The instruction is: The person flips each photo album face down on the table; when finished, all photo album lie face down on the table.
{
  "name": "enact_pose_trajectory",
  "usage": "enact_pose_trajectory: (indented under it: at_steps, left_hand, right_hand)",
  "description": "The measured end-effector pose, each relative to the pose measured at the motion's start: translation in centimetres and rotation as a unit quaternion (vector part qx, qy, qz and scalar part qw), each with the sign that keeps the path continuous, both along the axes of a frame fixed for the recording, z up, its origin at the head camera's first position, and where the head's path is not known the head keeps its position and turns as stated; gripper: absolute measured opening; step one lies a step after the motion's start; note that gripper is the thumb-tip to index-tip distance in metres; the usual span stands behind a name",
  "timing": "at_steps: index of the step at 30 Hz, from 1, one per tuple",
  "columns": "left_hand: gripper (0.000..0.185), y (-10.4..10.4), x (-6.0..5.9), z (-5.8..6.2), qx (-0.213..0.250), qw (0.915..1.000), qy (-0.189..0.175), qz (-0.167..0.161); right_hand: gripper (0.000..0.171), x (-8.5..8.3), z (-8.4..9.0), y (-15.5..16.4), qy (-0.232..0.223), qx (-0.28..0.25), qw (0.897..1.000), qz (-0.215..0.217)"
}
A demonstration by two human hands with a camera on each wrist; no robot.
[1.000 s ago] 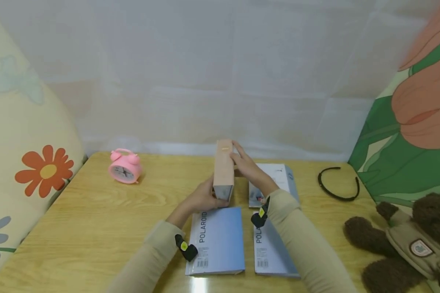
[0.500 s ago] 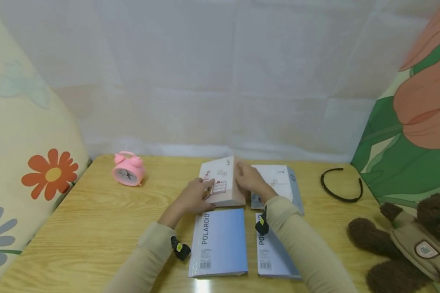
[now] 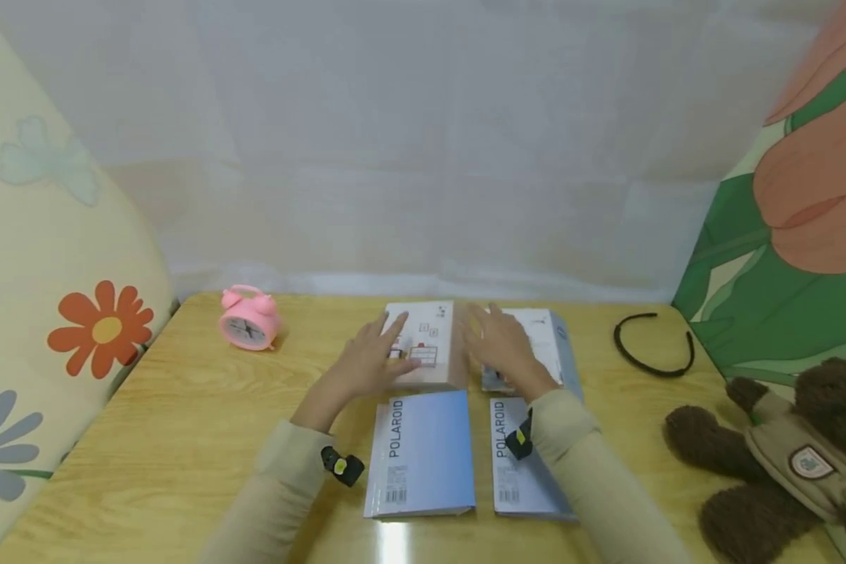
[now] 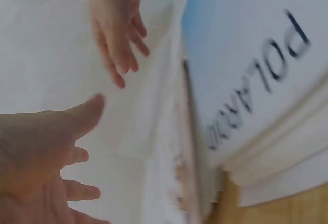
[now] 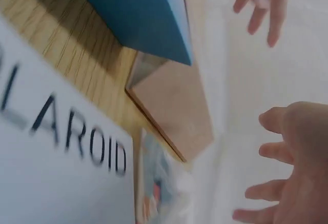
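Both grips (image 3: 366,362) (image 3: 499,349), fingers spread apart, flank the flat pink-edged book (image 3: 423,345).

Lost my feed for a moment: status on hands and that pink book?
Left hand open, on pink book. Right hand open, over neighbouring book. Pink book flat on table. Nothing in the way.

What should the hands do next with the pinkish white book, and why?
Probably nudge the pinkish white book square with the blue Polaroid book. It lies flat on the wooden table; the left hand rests open on it, and the right hand is open beside it.
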State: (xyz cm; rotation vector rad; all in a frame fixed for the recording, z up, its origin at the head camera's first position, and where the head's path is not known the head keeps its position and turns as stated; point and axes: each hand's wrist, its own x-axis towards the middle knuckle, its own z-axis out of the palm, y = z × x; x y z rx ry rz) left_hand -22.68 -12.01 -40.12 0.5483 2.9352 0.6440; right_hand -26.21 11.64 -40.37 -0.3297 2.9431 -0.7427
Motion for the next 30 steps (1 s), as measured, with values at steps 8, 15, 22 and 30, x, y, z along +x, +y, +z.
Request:
enact_pose_trajectory:
  at_steps: [8, 15, 22, 30]
  left_hand:
    - [0.077, -0.4, 2.6, 3.5, -0.069, 0.9905, 0.108, 0.05]
    - [0.081, -0.9, 4.5, 4.2, -0.078, 0.9846, 0.138, 0.074]
    - [0.077, -1.2, 4.9, 2.9, -0.09, 0.9847, 0.126, 0.08]
    - [0.076, -1.0, 4.6, 2.2, -0.065, 0.9891, 0.109, 0.075]
  right_hand:
    - [0.07, 5.0, 1.8, 4.9, 0.076, 0.07, 0.993, -0.062]
    - [0.077, 8.6, 1.9, 8.1, 0.07, 0.073, 0.992, -0.079]
    - [0.076, 9.5, 1.0, 8.1, 0.057, 0.052, 0.993, -0.088]
    - [0.071, 8.9, 0.6, 7.4, 0.067, 0.033, 0.994, -0.078]
